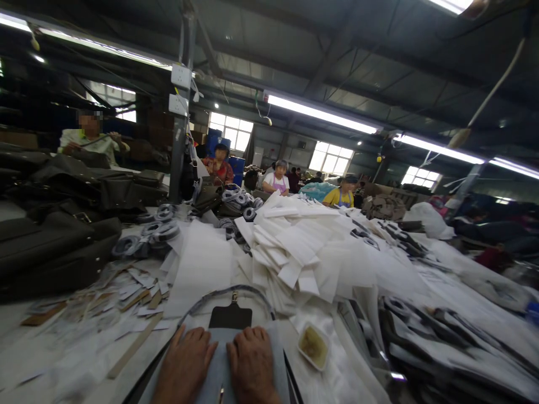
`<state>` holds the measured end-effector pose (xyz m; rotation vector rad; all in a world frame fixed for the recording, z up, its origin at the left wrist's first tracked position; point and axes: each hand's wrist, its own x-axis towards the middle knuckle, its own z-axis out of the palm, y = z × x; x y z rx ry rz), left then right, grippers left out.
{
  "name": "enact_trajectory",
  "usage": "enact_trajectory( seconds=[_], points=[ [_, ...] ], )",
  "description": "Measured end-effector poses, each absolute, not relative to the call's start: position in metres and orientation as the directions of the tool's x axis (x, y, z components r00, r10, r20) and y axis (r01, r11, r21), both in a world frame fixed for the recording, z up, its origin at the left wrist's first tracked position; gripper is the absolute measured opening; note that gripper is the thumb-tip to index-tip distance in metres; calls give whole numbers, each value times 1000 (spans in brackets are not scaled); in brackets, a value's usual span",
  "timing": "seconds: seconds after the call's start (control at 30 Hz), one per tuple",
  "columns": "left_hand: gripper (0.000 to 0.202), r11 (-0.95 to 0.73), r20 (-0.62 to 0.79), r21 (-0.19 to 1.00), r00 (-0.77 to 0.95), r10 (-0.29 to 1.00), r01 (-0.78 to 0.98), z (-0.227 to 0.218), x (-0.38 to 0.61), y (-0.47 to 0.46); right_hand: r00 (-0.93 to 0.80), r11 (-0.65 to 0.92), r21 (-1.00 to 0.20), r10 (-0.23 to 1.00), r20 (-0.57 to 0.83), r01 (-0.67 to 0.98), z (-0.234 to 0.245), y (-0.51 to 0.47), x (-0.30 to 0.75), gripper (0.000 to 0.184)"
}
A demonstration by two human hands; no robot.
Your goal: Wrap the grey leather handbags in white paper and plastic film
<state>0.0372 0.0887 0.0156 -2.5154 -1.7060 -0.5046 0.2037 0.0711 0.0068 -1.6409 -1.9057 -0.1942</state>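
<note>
In front of me lies a handbag with a grey-wrapped handle (252,289) arched at its far side. Inside that arch is a dark flap (231,317) with a metal clasp (234,297). A pale blue-grey sheet (222,365) covers the bag's near part, and dark edges show on both sides. My left hand (185,362) rests on the sheet's left half, fingers together and curled over its far edge. Beside it, my right hand (251,362) does the same on the right half. Both sets of fingertips are partly hidden. A small metal piece (221,394) shows between my wrists.
A tray of yellowish stuff (313,346) sits right of the bag. White foam sheets (295,241) pile up beyond. Dark bags (54,247), wrapped handle coils (162,230) and scraps (138,286) lie left. Dark parts (455,342) lie right. Several co-workers sit farther back.
</note>
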Motion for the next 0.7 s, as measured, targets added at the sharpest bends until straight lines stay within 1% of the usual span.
enact_trajectory(
  seconds=[0.1, 0.17, 0.37, 0.5, 0.6, 0.7],
  points=[
    [33, -428, 227, 96, 399, 888, 899, 19, 36, 89, -30, 179, -282, 886, 463, 942, 10, 70, 203, 10],
    [33, -446, 206, 67, 425, 881, 892, 22, 36, 89, -22, 160, -279, 898, 440, 947, 11, 70, 203, 12],
    [31, -441, 212, 5, 431, 877, 897, 27, 39, 91, -2, 116, -268, 920, 392, 956, 10, 73, 201, 30],
    [35, -491, 236, -17, 481, 844, 871, 26, 38, 91, 2, 93, -246, 933, 360, 965, 8, 75, 201, 34],
    [34, -501, 257, 1, 483, 837, 866, 24, 37, 93, -1, 106, -251, 922, 387, 962, 12, 73, 203, 30],
    [31, -485, 322, 84, 437, 840, 870, 25, 38, 93, -21, 147, -265, 904, 427, 953, 19, 69, 205, 27]
  ],
)
